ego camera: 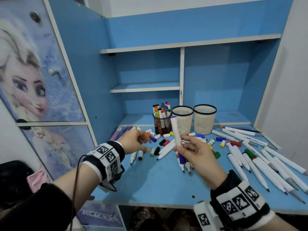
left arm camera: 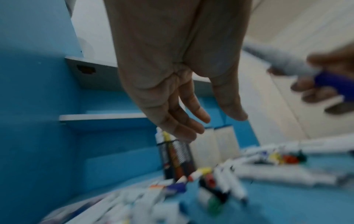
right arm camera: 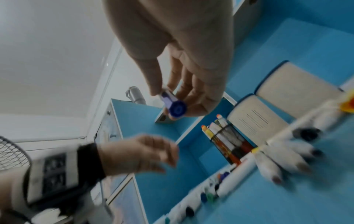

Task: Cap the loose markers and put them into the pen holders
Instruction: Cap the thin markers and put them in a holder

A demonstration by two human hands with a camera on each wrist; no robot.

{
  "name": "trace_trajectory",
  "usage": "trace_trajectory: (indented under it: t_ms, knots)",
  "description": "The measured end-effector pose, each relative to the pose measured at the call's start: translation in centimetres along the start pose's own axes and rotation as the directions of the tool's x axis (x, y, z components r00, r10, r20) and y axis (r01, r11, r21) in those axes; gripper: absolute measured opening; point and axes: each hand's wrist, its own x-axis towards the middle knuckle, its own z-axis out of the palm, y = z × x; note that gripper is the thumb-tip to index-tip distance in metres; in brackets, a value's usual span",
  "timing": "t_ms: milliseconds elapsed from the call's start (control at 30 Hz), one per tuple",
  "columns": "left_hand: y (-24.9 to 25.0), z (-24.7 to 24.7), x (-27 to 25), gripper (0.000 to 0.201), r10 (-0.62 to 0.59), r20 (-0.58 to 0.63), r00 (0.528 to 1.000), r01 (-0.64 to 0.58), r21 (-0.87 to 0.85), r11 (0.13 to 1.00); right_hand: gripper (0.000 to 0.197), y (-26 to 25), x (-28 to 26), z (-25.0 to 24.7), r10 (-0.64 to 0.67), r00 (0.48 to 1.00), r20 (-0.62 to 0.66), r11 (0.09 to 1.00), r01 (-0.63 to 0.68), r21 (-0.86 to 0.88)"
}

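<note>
The right hand (ego camera: 191, 150) is seen in the head view clamped by thumb and fingers around a purple-capped marker (ego camera: 176, 135), which is held above the middle of the desk (ego camera: 150, 185). The marker's long axis is stood nearly upright, the purple cap at the bottom by the palm, the white barrel pointed up and slightly away. Just beyond its upper end the black mesh holder (ego camera: 162, 125), already filled with markers, and the nearer cream holder (ego camera: 182, 119) are found, a second cream holder (ego camera: 204, 119) beside that; the right hand is judged the nearer one for the drop. The left hand (ego camera: 135, 140) is spread with relaxed fingers and nothing held, low over the loose caps (ego camera: 154, 151) scattered to the left. Uncapped markers (ego camera: 260, 165) are fanned across the right of the desk.

In the left wrist view, much blurred, the left hand (left arm camera: 178, 91) is shown with its fingers straight and apart over the caps, and the marker's purple cap (left arm camera: 333, 81) is glimpsed at the right.

In the right wrist view the marker (right arm camera: 173, 104) is seen end-on, cap toward the camera, pinched between thumb and fingertips (right arm camera: 153, 84). Both cream holders lie off to the right, the mesh holder (right arm camera: 228, 142) below the hand.
</note>
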Motion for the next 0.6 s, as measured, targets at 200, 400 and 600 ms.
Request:
trace_trajectory:
  t_ms: [200,400,600]
  knots:
    - [-4.4,0.1,2.8,0.027,-0.281,-0.032,0.959,0.281,0.222,0.934,0.029,-3.0,5.1,-0.8,-0.042,0.997,-0.063,0.997,0.037,-0.068]
    - [-4.7,0.8,4.7,0.022,-0.379,-0.026,0.925,0.369,0.299,0.880,0.037,-3.9,11.3,-0.6,-0.135,0.987,-0.091,0.974,0.116,-0.195]
    - [-4.1,1.1,5.2,0.025,-0.408,-0.025,0.913,0.397,0.293,0.870,0.076,-2.6,16.7,-0.1,-0.197,0.973,-0.118,0.918,0.141,-0.370]
